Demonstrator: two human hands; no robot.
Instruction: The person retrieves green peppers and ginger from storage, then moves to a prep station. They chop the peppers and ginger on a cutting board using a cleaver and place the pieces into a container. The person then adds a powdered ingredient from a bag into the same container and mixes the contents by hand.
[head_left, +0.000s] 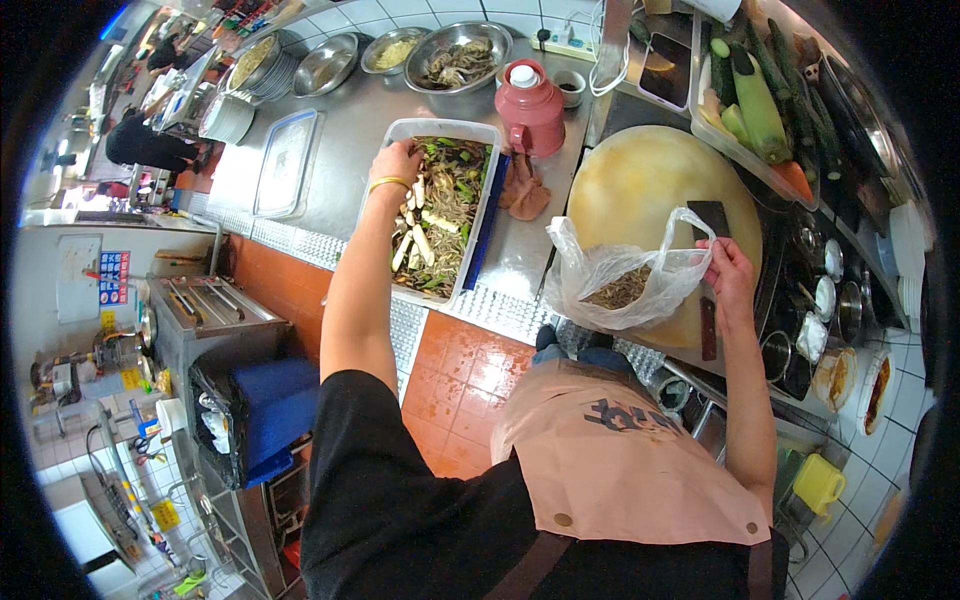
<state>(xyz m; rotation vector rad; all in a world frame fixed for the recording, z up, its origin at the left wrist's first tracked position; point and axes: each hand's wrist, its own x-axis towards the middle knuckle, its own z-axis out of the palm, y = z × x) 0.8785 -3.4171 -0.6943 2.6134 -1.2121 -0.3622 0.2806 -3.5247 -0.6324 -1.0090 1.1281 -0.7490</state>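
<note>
My left hand (395, 163) is at the upper left corner of a clear plastic tub (481, 225), with its fingertips down among the contents; whether they grip anything is hidden. In the tub lie brown shreds, green pepper pieces and pale yellow sticks (422, 244) in dark liquid. My right hand (729, 271) pinches the handle of a thin clear plastic bag (615, 315). The open bag rests over the near part of a round cutting board (645, 172) and holds dry brown shreds (621, 289). A dark cleaver blade (709, 219) lies on the board, partly behind the bag.
Behind the tub are a pink vacuum jug (529, 112), a brown cloth (525, 191) and steel bowls (457, 82). A clear lid (286, 163) lies to the left. Right of the board stand a bin of cucumbers (776, 169) and seasoning containers (825, 300). A person (146, 141) stands far left.
</note>
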